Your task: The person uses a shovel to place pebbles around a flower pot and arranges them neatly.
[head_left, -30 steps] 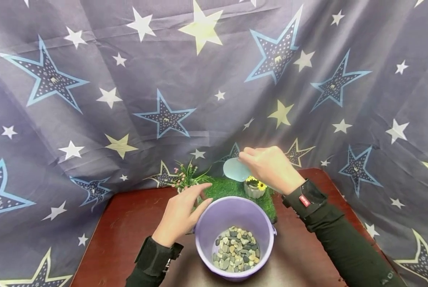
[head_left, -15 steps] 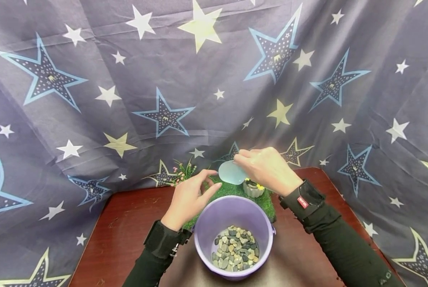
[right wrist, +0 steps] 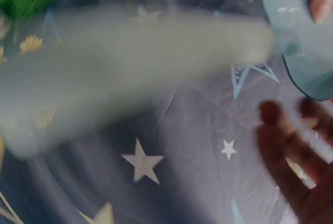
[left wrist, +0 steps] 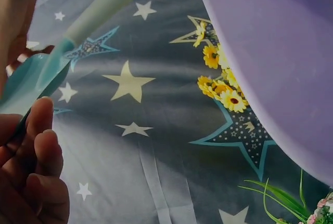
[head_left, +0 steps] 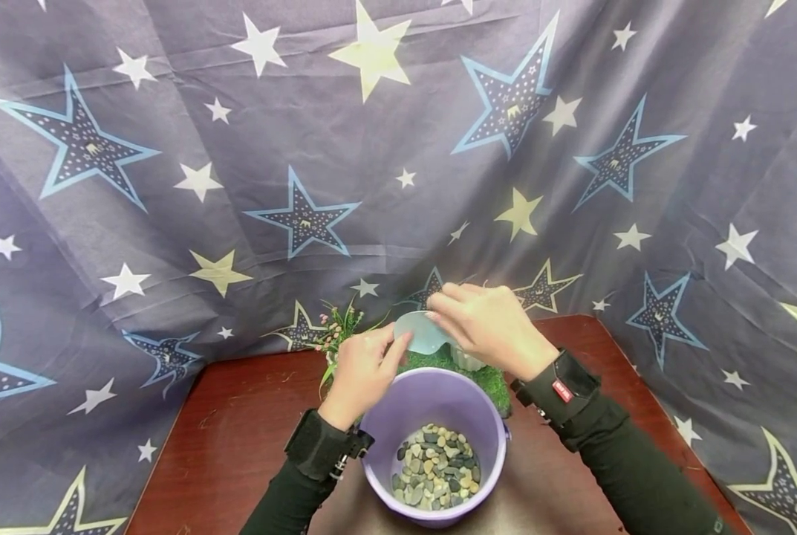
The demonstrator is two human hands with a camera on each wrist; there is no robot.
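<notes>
A pale blue plastic scoop (head_left: 420,331) hangs over the far rim of a purple bucket (head_left: 375,416) with grey and tan pebbles (head_left: 435,475) in its bottom. My right hand (head_left: 442,313) grips the scoop from the right, fingers curled over its top. From the left, my left hand (head_left: 393,346) pinches the edge of the blade. In the left wrist view the teal blade (left wrist: 35,82) runs between my thumb and fingers (left wrist: 37,146), its pale handle (left wrist: 104,5) pointing away. In the right wrist view the handle (right wrist: 130,78) is a blur and the blade (right wrist: 297,47) sits at the upper right.
Behind the bucket lies a green grass mat (head_left: 495,383) with a small pot (head_left: 468,361) on it. A pink-flowered sprig (head_left: 334,331) stands at the mat's left end. A brown table (head_left: 238,416) carries everything, and star-printed cloth (head_left: 304,148) hangs close behind.
My left hand rose from the bucket's rim and took hold of the scoop's blade. The right hand brought the scoop leftward and slightly toward me.
</notes>
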